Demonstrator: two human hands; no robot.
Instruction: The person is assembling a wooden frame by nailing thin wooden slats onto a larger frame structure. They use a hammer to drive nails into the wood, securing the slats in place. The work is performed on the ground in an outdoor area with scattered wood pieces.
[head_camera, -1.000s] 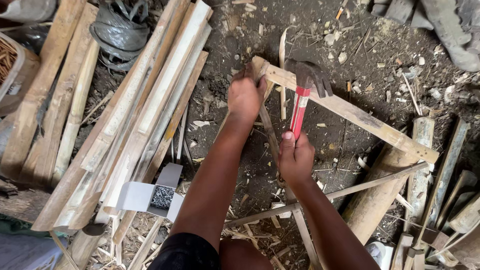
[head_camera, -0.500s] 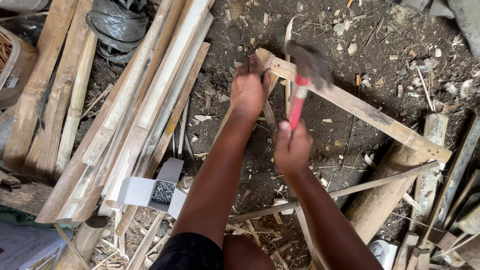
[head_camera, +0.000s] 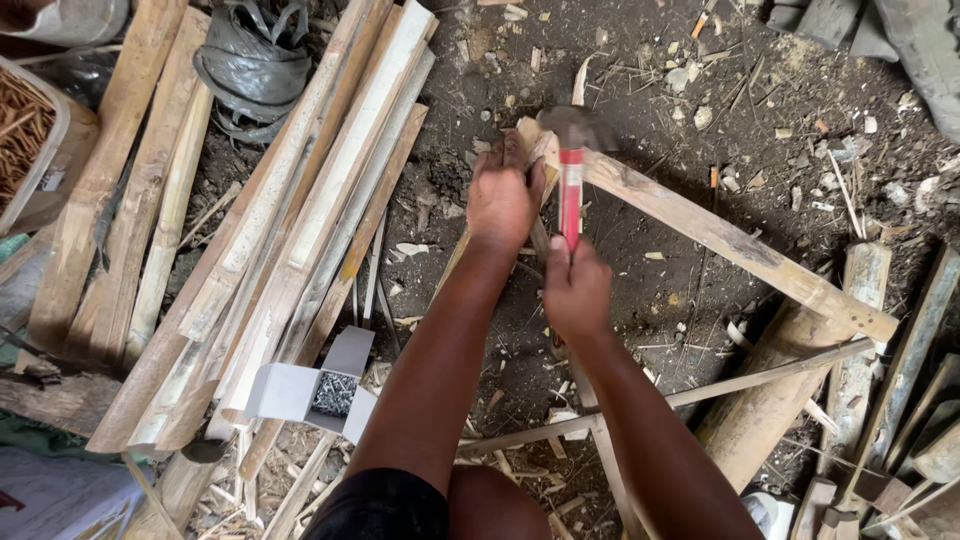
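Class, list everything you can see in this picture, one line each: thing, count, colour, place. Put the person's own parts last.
hammer: one, red handle, dark head, centre top
wooden frame slat: one, pale brown, running from centre to right
split wooden strips: a pile, pale tan, left of centre
box of nails: one, grey-white, open, lower left
log: one, brown, lower right
coiled rubber strips: a bundle, dark grey, top left
ground: dark soil with chips
left hand: one, pressing the frame corner
right hand: one, gripping the hammer handle
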